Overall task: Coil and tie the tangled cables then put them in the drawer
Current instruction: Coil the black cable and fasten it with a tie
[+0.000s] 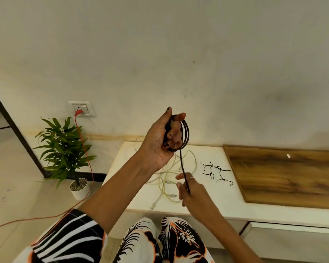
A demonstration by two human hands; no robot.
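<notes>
While the left hand [160, 141] is raised above the worktop [207, 202] with its fingers curled round a coil of black cable [185, 134], the right hand [188, 188] below pinches the cable's loose tail, which runs taut between the two. Coiling appears well along, with the tie and the drawer yet to come. A judgement on risk: should the lower pinch slacken or pull too hard, the loops could spring off the left fingers and the coil fall apart. Beneath the hands, over the worktop's left half, a tangle of pale cables [165, 179] lies waiting, near enough for the hanging tail to snag. Thin black ties [217, 172] lie scattered beside them, near a wooden panel [283, 173] covering the right end. On the floor to the left stand a potted plant [65, 150] and an orange cord [84, 149] plugged into a wall socket [81, 108]. What may be a drawer front [292, 227] shows below the worktop's front edge.
</notes>
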